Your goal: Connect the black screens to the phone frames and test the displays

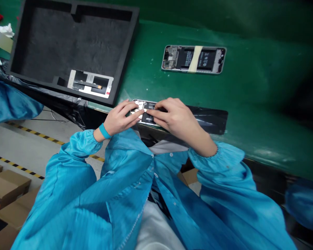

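Note:
Close to the table's near edge lies an opened phone [150, 121], its circuit board and dark battery area showing. My left hand [122, 117] rests over the board end, its fingertips pressed on the phone. From the other side my right hand [176, 116] reaches across the phone, fingers bent and closed on it, with fingertips near the left ones. Any small part beneath the fingertips is hidden. A dark, glossy panel [211, 119] extends to the right of the phone, partly behind my right hand.
Farther back lies a second opened phone [177, 58] with a pale tape strip [197, 59] across it. A black foam tray [123, 59] on the left holds a screen module [91, 84]. Below are cardboard boxes [9, 185] on the floor. A blue sleeve [13, 100] shows at far left.

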The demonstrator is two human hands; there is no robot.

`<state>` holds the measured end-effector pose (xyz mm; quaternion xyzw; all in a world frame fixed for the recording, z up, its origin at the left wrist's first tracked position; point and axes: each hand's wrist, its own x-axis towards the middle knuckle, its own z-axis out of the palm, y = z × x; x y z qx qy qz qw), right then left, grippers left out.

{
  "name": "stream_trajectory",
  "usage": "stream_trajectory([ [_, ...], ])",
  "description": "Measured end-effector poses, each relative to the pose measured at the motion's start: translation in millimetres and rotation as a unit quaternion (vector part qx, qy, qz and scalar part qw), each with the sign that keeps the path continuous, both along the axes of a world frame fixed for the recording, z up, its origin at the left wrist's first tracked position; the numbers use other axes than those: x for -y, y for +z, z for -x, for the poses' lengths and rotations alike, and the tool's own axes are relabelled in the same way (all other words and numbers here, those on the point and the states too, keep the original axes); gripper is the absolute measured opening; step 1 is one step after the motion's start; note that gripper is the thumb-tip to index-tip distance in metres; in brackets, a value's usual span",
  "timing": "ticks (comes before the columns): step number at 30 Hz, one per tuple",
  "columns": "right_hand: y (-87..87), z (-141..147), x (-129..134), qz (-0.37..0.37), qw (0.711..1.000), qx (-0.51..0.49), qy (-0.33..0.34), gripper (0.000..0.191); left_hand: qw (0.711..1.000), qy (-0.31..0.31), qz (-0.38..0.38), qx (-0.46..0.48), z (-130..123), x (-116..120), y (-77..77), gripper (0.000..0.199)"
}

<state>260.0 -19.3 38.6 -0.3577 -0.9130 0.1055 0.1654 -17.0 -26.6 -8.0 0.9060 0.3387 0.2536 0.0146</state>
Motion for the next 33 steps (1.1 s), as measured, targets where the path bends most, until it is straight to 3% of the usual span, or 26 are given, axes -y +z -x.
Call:
stream_trajectory([
  [6,-1.8,1,1,-0.018,1.000,-0.008,-0.004,0.031,1.000,-0.011,-0.006,0.000,0,-3,6.3,0.033],
  [11,0.0,5,2,-0.018,1.000,-0.013,-0.012,0.034,0.998,-0.018,0.051,-0.039,-1,-8,11.7,0.034],
  [15,4.3,2,7,-0.019,0.999,-0.026,-0.030,0.037,0.998,0.000,0.052,-0.036,0,-9,9.8,0.036],
  [20,8.5,-39,16,-0.017,0.996,-0.039,-0.079,0.047,0.997,0.021,0.071,-0.004,1,-10,7.1,0.042],
  [25,11.7,-101,23,0.013,0.992,-0.014,-0.126,0.086,0.994,0.001,0.090,-0.061,2,-15,11.6,0.047],
  [28,7.5,-126,27,0.044,0.987,0.019,-0.151,0.106,0.995,0.010,0.088,-0.046,-1,-12,12.0,0.054],
  [33,-7.7,-138,33,0.074,0.984,-0.013,-0.159,0.100,0.994,-0.011,0.102,0.025,-18,-14,12.3,0.083],
])
